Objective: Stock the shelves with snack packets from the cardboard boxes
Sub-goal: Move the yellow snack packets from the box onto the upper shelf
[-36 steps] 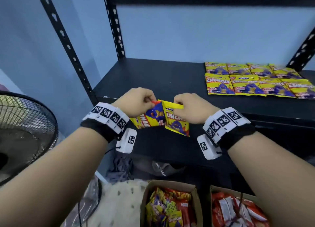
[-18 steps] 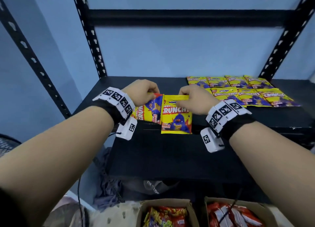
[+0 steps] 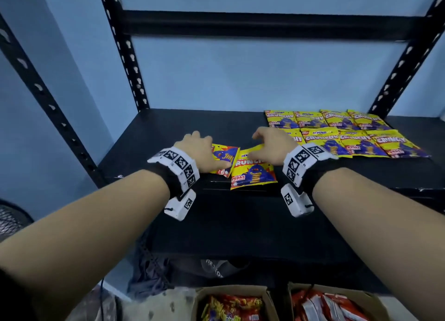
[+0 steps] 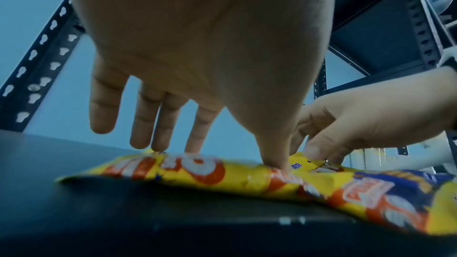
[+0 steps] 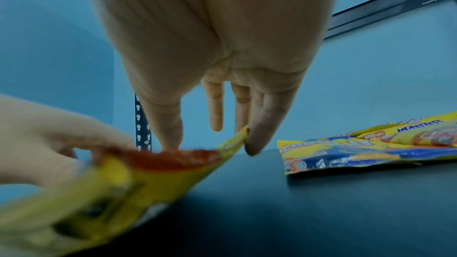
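- Blue wall behind a black metal rack; its black shelf [image 3: 168, 128] carries two rows of yellow snack packets [image 3: 346, 134] laid flat at the right.
- Left hand [image 3: 202, 152] has straight, spread fingers; in the left wrist view the thumb and a fingertip press the left packet [image 3: 225, 160] flat on the shelf near its front edge.
- Right hand [image 3: 272, 147] rests on the upper part of the right packet [image 3: 252, 173], fingers extended; in the right wrist view the thumb touches its top edge while the little finger touches a corner.
- Both packets lie side by side, edges overlapping.
- On the floor below, the left cardboard box [image 3: 231, 294] holds yellow and red packets; the right cardboard box [image 3: 361, 296] holds red and white ones.
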Available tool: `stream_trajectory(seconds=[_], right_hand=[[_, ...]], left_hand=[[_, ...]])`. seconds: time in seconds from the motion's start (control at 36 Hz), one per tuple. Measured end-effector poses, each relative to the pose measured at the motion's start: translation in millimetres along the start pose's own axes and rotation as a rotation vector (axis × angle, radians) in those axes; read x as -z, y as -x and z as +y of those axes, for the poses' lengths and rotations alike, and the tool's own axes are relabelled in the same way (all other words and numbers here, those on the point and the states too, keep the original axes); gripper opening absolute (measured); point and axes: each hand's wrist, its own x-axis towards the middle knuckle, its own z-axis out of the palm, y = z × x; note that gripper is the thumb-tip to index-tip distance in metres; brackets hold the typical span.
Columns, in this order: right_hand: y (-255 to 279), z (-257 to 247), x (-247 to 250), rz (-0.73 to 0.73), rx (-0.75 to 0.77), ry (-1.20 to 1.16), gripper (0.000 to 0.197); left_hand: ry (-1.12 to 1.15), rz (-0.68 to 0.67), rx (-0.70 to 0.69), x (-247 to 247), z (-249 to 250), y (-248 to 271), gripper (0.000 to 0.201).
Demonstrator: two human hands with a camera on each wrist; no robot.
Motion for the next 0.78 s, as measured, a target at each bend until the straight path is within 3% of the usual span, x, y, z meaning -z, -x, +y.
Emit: stream_trajectory(seconds=[0.11,0.31,0.47,0.61,0.78], right_hand=[[9,-2,-3,-0.084,0.015,0.056,0.076],[20,-9,-9,-0.253,0.050,0.186,0.081],[23,-9,-10,-0.279,0.048,0.213,0.078],[23,-14,-10,-0.284,0.076,0.200,0.079],[22,-24,-12,-0.272,0.112,0.134,0.071]], left_hand=[[0.049,-0.027,0.020,-7,-7,0,0.104],[0.072,-0.067,-0.005,0,-29,5,0.089],[0.035,-0.118,0.012,7,-52,9,0.088],[0.098,-0.160,-0.120,10,-68,9,0.092],[0.227,-0.179,-0.252,10,-79,14,0.076]])
